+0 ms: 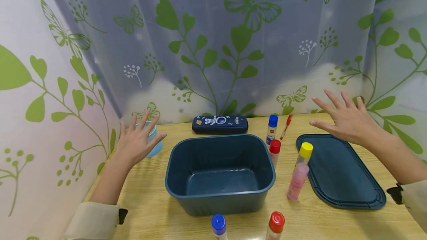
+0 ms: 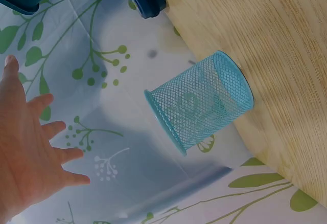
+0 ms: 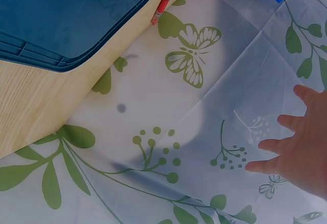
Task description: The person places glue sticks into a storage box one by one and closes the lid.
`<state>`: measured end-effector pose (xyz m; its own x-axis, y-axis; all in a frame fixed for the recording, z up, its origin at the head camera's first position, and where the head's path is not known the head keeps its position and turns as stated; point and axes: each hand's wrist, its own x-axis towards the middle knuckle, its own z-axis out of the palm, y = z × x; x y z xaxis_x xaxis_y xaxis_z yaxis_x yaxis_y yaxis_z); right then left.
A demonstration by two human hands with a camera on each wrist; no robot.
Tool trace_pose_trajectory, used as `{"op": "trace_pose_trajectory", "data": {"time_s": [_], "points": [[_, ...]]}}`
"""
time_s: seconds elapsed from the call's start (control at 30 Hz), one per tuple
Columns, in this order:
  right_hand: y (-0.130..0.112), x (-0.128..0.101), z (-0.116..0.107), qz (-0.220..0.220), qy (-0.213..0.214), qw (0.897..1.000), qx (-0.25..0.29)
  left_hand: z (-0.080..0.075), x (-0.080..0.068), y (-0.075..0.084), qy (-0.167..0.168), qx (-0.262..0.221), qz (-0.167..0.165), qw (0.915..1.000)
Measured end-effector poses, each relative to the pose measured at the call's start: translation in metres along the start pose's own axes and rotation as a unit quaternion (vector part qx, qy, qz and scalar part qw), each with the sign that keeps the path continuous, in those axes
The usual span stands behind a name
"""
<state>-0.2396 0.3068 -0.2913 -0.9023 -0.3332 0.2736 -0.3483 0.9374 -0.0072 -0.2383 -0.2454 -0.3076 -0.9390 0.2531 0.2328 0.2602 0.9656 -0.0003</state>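
My left hand [image 1: 135,143], fingers spread and holding nothing, hovers in front of a light blue mesh pen cup [image 2: 202,101] at the table's left back. Over on the right my right hand [image 1: 350,119] is raised with its fingers fanned out, above the far end of a dark blue lid [image 1: 343,173] lying flat. Between the hands stands a dark blue bin [image 1: 220,199], its inside bare. A navy pencil case [image 1: 220,125] with a space print lies behind the bin.
Right of the bin stand a blue-capped glue bottle [image 1: 271,130], a red-capped one [image 1: 275,149], a yellow-capped one [image 1: 305,151] and a pink bottle [image 1: 298,182]. A red pen [image 1: 286,126] lies behind. Nearest me are another blue-capped bottle [image 1: 218,225] and red-capped bottle [image 1: 276,223].
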Motion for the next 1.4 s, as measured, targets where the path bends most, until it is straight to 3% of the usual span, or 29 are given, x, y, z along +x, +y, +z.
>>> {"op": "trace_pose_trajectory", "data": {"time_s": [0.33,0.7,0.97,1.07,1.13,1.2,1.3,1.4], "points": [[-0.009,-0.004,-0.007,-0.017,0.008,1.000,-0.007,-0.003,-0.004,0.007,0.014,0.007,0.015,0.9998],[-0.042,-0.015,-0.024,-0.058,0.017,0.998,-0.016,-0.001,-0.019,0.024,0.037,-0.001,0.051,0.9980],[-0.077,-0.026,-0.030,-0.111,0.047,0.993,-0.017,0.001,-0.034,0.043,0.052,-0.053,0.074,0.9945],[-0.094,-0.032,-0.030,-0.142,0.059,0.988,-0.006,0.003,-0.040,0.048,0.053,-0.095,0.079,0.9909],[-0.105,-0.037,-0.030,-0.167,0.069,0.983,0.008,0.004,-0.044,0.051,0.049,-0.148,0.079,0.9847],[-0.117,-0.041,-0.029,-0.194,0.082,0.977,0.027,0.006,-0.049,0.052,0.035,-0.224,0.074,0.9711],[-0.133,-0.047,-0.027,-0.229,0.097,0.967,0.055,0.011,-0.055,0.053,0.009,-0.343,0.061,0.9373],[-0.149,-0.054,-0.025,-0.251,0.097,0.960,0.080,0.018,-0.059,0.051,-0.009,-0.430,0.046,0.9014]]}}
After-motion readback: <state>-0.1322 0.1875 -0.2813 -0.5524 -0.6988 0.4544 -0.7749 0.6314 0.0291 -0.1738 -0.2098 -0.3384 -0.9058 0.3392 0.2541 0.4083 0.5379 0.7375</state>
